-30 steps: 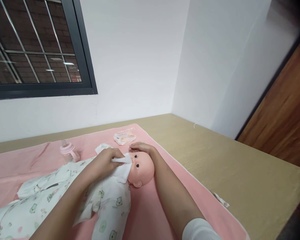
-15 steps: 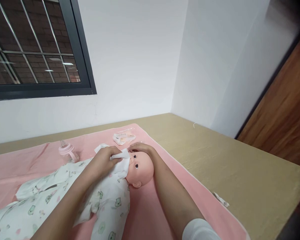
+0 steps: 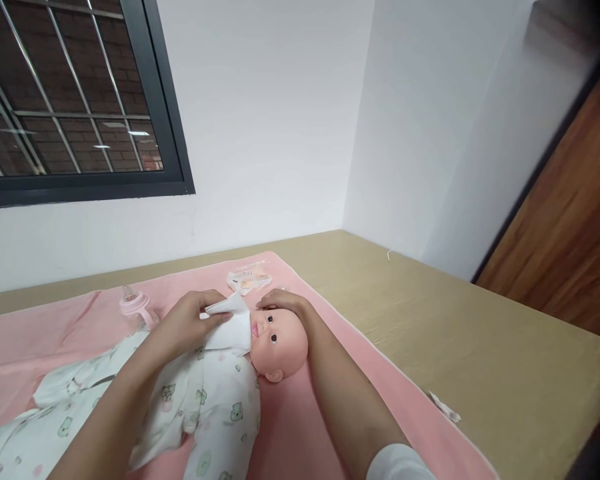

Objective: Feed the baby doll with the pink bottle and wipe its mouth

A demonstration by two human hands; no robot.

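Observation:
A baby doll [image 3: 283,343] lies on its back in white clothing with green and pink prints [image 3: 225,400], its head toward the right. My left hand [image 3: 200,323] pinches a folded white cloth [image 3: 233,327], which lies over the doll's neck and upper chest just below the mouth. One corner of the cloth stands up between thumb and fingers. My right hand [image 3: 285,300] curves round the far side of the doll's head, its fingers bent beside the cheek. The forearm runs close along the crown. Part of that hand is hidden behind the head.
A pink mat [image 3: 290,433] lies under the doll on a tan surface [image 3: 430,320]. Behind the doll stand a pink baby bottle [image 3: 137,307] and a clear plastic packet [image 3: 249,280]. A small white strip [image 3: 445,407] lies by the mat's right edge. Walls and a barred window [image 3: 70,100] rise behind.
My left hand has drawn the cloth leftward, away from the doll's face, and the mouth now shows. My right hand has stayed at the head.

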